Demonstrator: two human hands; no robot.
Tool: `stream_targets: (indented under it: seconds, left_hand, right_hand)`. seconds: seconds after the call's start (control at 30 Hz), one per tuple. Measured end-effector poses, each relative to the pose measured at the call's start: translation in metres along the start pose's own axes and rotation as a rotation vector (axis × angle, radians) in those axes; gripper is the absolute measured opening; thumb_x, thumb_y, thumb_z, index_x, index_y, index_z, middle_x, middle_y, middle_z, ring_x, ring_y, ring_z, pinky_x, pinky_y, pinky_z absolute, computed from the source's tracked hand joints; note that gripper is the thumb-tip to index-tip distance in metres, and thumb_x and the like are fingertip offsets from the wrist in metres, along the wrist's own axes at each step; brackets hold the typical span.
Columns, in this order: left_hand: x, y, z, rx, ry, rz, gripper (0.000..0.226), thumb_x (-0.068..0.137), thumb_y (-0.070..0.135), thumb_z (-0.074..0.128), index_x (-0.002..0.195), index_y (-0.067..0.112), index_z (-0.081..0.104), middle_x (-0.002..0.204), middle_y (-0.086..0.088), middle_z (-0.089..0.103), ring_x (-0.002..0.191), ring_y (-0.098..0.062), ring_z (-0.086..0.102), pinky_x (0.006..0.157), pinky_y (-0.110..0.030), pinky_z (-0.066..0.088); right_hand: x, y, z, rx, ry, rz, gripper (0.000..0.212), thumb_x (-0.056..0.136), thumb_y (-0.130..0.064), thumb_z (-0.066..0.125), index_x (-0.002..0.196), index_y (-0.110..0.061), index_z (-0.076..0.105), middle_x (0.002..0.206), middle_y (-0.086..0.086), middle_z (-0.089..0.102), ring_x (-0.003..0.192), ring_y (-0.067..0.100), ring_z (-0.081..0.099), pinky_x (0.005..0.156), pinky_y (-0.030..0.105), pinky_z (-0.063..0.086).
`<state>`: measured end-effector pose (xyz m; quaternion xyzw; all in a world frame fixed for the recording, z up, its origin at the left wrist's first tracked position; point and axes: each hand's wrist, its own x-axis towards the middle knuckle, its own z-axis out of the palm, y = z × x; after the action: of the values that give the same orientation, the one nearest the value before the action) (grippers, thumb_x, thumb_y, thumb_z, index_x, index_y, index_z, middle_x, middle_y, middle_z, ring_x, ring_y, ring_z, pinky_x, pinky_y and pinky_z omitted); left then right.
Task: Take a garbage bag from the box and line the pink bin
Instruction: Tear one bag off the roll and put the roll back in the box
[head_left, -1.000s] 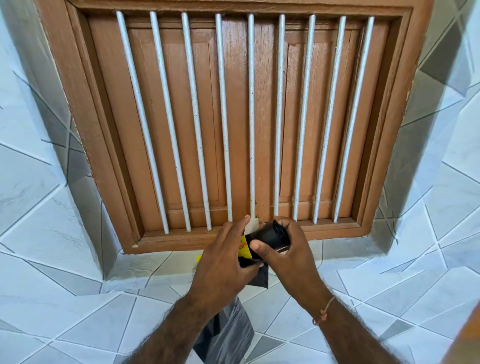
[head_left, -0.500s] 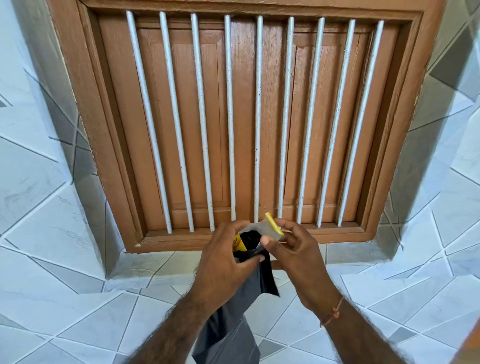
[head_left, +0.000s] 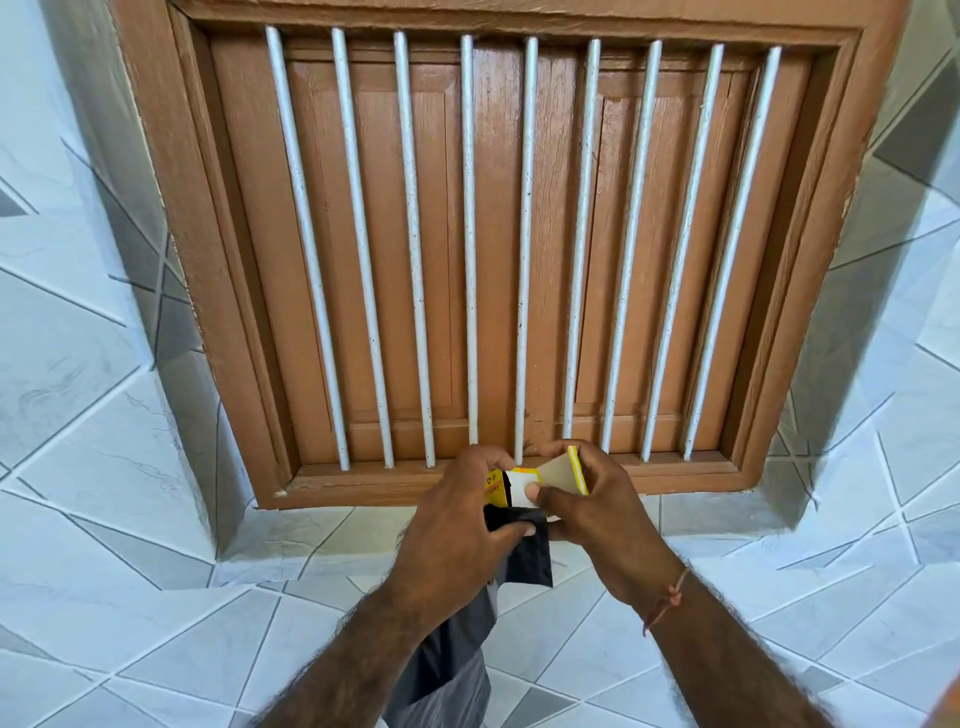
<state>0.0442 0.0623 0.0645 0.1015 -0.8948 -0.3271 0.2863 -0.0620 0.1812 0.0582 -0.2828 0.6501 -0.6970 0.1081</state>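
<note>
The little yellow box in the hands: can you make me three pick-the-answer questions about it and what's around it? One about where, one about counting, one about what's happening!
1. Where is the box?
A. Between both hands, before the windowsill
B. On the floor
C. Atop the bars

2. How many white bars cross the wooden window?
A. Four
B. Nine
C. Fifteen

3. What state is the box flap in?
A. Taped shut
C. Torn off
B. Open, with the black bag hanging out

Answers: 1 A, the left hand and right hand hold it there. 2 B, nine bars show. 3 B, the flap stands up and the bag hangs below.
</note>
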Motion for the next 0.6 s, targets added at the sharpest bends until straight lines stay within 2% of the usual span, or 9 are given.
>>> stream_targets:
  seconds: [0.07, 0.17, 0.2, 0.3, 0.33, 0.4, 0.47, 0.53, 0.6]
  left_hand:
    - [0.001, 0.000, -0.002, 0.014, 0.003, 0.014, 0.061, 0.074, 0.033, 0.081, 0.107, 0.047, 0.032, 0.103, 0.021, 0.048, 0.091, 0.001, 0.052, 0.078, -0.005, 0.042]
    - [0.000, -0.002, -0.005, 0.018, 0.001, 0.017, 0.061, 0.074, 0.032, 0.080, 0.109, 0.047, 0.033, 0.105, 0.021, 0.050, 0.094, -0.002, 0.053, 0.077, -0.004, 0.041]
    - [0.000, -0.002, -0.005, 0.019, 0.006, 0.008, 0.060, 0.075, 0.032, 0.079, 0.111, 0.046, 0.033, 0.106, 0.021, 0.050, 0.095, -0.002, 0.053, 0.076, -0.003, 0.040]
    - [0.000, -0.001, -0.005, -0.013, 0.040, -0.015, 0.059, 0.076, 0.032, 0.079, 0.110, 0.047, 0.032, 0.106, 0.021, 0.051, 0.097, -0.004, 0.054, 0.079, -0.007, 0.043]
    - [0.000, -0.001, -0.005, -0.012, 0.049, -0.007, 0.061, 0.076, 0.032, 0.079, 0.109, 0.049, 0.031, 0.104, 0.021, 0.051, 0.097, -0.004, 0.055, 0.081, -0.010, 0.046]
    - [-0.002, 0.002, -0.007, 0.010, 0.068, 0.034, 0.062, 0.075, 0.032, 0.080, 0.109, 0.052, 0.032, 0.102, 0.023, 0.052, 0.096, -0.003, 0.055, 0.083, -0.017, 0.050]
    - [-0.004, 0.005, -0.007, 0.036, 0.066, 0.076, 0.059, 0.076, 0.031, 0.078, 0.117, 0.045, 0.039, 0.106, 0.021, 0.053, 0.098, -0.005, 0.056, 0.084, -0.021, 0.052]
    - [-0.006, 0.007, -0.006, 0.051, 0.052, 0.088, 0.058, 0.078, 0.026, 0.075, 0.124, 0.037, 0.042, 0.115, 0.015, 0.058, 0.099, -0.008, 0.058, 0.084, -0.023, 0.052]
    - [-0.005, 0.008, -0.006, 0.059, 0.047, 0.092, 0.057, 0.078, 0.022, 0.073, 0.125, 0.034, 0.043, 0.119, 0.010, 0.059, 0.098, -0.008, 0.058, 0.082, -0.018, 0.051]
  right_hand:
    - [0.000, 0.001, 0.003, -0.043, 0.033, -0.012, 0.040, 0.065, -0.023, 0.081, 0.098, -0.033, 0.061, 0.101, 0.013, 0.066, 0.096, 0.037, 0.064, 0.075, 0.056, 0.058]
    - [-0.003, -0.001, 0.007, -0.182, 0.142, -0.065, 0.041, 0.070, -0.017, 0.083, 0.095, -0.027, 0.053, 0.092, 0.003, 0.065, 0.085, 0.019, 0.064, 0.071, 0.033, 0.058]
    - [-0.005, -0.002, 0.008, -0.185, 0.135, -0.072, 0.042, 0.069, -0.020, 0.084, 0.096, -0.026, 0.053, 0.092, 0.002, 0.066, 0.085, 0.016, 0.064, 0.071, 0.030, 0.058]
    - [-0.010, -0.004, 0.012, -0.077, -0.002, -0.034, 0.044, 0.068, -0.047, 0.080, 0.101, -0.026, 0.059, 0.100, 0.000, 0.072, 0.096, 0.017, 0.069, 0.083, 0.043, 0.059]
    - [-0.011, -0.004, 0.014, -0.035, -0.018, -0.032, 0.039, 0.073, -0.048, 0.075, 0.101, -0.024, 0.061, 0.100, 0.000, 0.073, 0.096, 0.017, 0.070, 0.085, 0.045, 0.059]
    - [-0.012, -0.003, 0.018, -0.016, 0.009, -0.062, 0.020, 0.084, -0.035, 0.067, 0.100, -0.022, 0.062, 0.099, 0.001, 0.075, 0.095, 0.017, 0.071, 0.085, 0.044, 0.059]
    - [-0.013, -0.003, 0.021, -0.031, 0.034, -0.086, 0.011, 0.088, -0.023, 0.066, 0.099, -0.023, 0.062, 0.100, 0.003, 0.074, 0.095, 0.019, 0.071, 0.081, 0.040, 0.060]
    - [-0.014, -0.002, 0.023, -0.055, 0.040, -0.093, 0.015, 0.087, -0.020, 0.068, 0.101, -0.022, 0.062, 0.102, 0.000, 0.073, 0.096, 0.016, 0.070, 0.081, 0.035, 0.060]
    - [-0.015, -0.002, 0.024, -0.051, 0.043, -0.077, 0.022, 0.083, -0.023, 0.072, 0.102, -0.022, 0.062, 0.104, -0.002, 0.071, 0.096, 0.015, 0.069, 0.081, 0.033, 0.060]
